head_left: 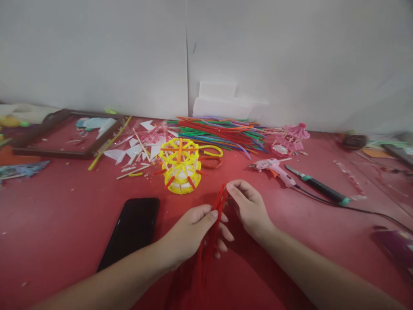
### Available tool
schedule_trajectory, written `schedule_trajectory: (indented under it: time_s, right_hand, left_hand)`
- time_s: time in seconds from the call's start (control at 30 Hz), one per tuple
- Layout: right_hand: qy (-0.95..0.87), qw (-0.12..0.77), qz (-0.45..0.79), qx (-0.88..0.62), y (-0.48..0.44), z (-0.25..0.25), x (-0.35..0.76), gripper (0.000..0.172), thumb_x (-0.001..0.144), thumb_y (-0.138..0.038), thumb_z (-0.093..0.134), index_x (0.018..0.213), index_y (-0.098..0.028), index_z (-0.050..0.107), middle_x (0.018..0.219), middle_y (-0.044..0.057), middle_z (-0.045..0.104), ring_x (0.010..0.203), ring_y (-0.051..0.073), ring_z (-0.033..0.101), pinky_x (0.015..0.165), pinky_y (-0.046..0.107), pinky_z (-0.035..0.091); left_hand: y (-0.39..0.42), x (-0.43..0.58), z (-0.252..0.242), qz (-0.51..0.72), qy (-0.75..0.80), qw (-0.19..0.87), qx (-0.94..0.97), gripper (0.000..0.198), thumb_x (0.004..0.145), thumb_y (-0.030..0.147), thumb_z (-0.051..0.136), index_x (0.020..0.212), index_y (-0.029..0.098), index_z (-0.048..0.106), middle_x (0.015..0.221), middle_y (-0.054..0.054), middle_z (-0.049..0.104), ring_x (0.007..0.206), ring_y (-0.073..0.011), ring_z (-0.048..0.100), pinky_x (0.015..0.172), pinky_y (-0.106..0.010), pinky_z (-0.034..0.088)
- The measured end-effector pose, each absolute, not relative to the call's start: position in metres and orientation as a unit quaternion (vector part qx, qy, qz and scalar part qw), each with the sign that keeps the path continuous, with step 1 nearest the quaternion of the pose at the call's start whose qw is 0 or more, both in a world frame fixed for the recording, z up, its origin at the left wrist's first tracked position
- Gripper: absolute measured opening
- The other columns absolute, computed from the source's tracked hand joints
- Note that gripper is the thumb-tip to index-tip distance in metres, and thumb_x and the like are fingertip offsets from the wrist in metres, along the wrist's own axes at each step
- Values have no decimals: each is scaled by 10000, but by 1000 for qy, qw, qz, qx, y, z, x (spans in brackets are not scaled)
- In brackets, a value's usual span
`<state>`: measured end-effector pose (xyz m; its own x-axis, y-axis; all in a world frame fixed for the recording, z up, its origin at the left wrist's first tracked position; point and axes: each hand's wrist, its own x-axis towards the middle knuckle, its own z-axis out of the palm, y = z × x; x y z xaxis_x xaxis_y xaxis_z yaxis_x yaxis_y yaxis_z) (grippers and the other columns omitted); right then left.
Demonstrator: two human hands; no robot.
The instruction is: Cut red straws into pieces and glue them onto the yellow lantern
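Observation:
Several red pipe cleaners (pixel 217 224) are gripped between the thumb and fingers of my left hand (pixel 196 224), their lower ends hanging blurred over the table. My right hand (pixel 250 206) pinches at the top ends of the same strands with thumb and forefinger. Just beyond my hands, a small yellow, orange and white round structure (pixel 180 165) stands upright, with red and orange pieces sticking out around it. A black phone (pixel 132 228) lies flat left of my left hand.
Behind lies a pile of coloured pipe cleaners (pixel 219 133). Right of my hands are a pink glue gun (pixel 274 168) with its cord and a craft knife (pixel 318 185). White scraps (pixel 132 150) and a brown frame (pixel 51 150) are at the left; a pink model (pixel 292 137) stands behind the glue gun.

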<state>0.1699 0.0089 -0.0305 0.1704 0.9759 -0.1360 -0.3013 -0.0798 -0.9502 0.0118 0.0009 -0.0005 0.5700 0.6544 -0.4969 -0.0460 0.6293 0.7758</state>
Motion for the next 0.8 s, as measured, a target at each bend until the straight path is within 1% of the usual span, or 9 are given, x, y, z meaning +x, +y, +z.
schedule_trajectory:
  time_s: [0.1,0.17,0.27,0.33,0.43,0.57,0.7,0.8]
  right_hand:
    - [-326,598,548,-486,12,-34,171,283,690,-403,821,772,-198,644,682,-29,665,599,105,599,588,236,525]
    - [-332,596,548,-484,12,-35,173,279,679,-364,834,843,-200,678,717,-17,696,630,110,625,628,244,538]
    - [-346,595,544,-479,12,-36,174,334,688,-340,827,976,-212,717,732,-11,711,656,120,642,676,268,548]
    - [-354,595,543,-475,12,-36,174,361,679,-331,828,1008,-221,730,729,-13,709,657,126,644,686,286,552]
    - [-366,591,538,-477,11,-35,174,321,663,-318,836,961,-232,755,773,-4,723,678,126,651,693,284,550]
    - [-408,577,505,-495,9,-34,175,247,687,-320,819,909,-229,761,805,9,727,688,127,645,681,273,536]
    - [-432,573,485,-500,9,-35,175,221,718,-334,795,899,-223,736,797,5,709,687,129,636,664,266,528]
    - [-422,562,509,-497,8,-34,174,232,725,-348,791,900,-219,709,783,-2,701,620,120,623,608,259,527]
  left_hand:
    - [0,11,-1,206,407,807,374,218,956,276,451,848,134,576,689,-70,726,496,-128,640,508,-252,530]
    - [0,11,-1,201,410,805,379,213,945,286,469,845,136,582,685,-71,729,504,-132,649,519,-249,525]
    - [0,10,0,204,410,805,377,216,938,304,482,846,142,592,689,-70,732,512,-136,652,524,-252,524]
    - [0,10,0,202,408,810,370,211,929,315,498,845,147,596,692,-68,733,512,-140,652,522,-259,527]
    - [1,9,1,196,414,813,360,214,932,296,480,858,142,610,693,-73,735,514,-146,654,513,-260,523]
    - [3,11,2,196,434,818,324,238,946,266,433,896,124,619,736,-100,746,526,-155,661,506,-270,528]
    - [3,12,0,213,434,822,302,239,939,289,473,951,107,627,805,-123,752,562,-161,678,497,-259,529]
    - [3,11,-2,236,425,823,295,213,917,318,532,927,123,615,810,-111,751,549,-154,675,481,-248,527]
